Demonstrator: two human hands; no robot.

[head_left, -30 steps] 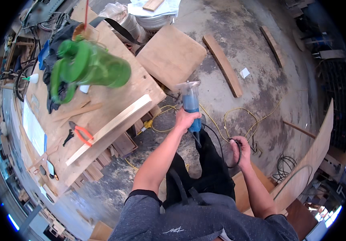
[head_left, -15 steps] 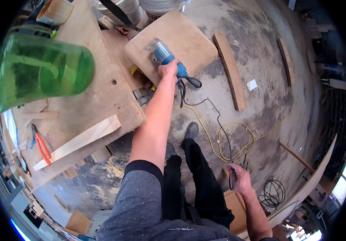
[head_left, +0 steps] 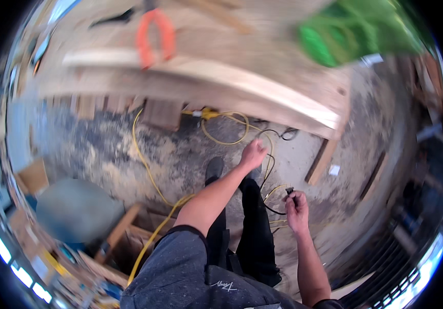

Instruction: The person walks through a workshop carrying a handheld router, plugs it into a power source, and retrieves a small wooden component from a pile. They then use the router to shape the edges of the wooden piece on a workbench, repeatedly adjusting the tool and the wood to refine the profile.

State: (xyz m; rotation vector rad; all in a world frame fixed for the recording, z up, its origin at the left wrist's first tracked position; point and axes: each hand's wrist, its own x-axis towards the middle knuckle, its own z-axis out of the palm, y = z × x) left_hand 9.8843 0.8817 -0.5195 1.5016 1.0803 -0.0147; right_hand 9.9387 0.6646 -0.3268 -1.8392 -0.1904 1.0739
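Dangling over the floor, black cord is held by its plug, pinched in right hand, seemingly to leave its tip exposed. Left hand is half-curled; any grasp cannot be told. Yellow connector is seen just off bench's near edge.

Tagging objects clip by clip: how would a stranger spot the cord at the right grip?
Find the wooden workbench across the top, then the mottled floor below it. The black cord runs over that floor to the right grip. Its colour sets it apart from the yellow cord nearby.
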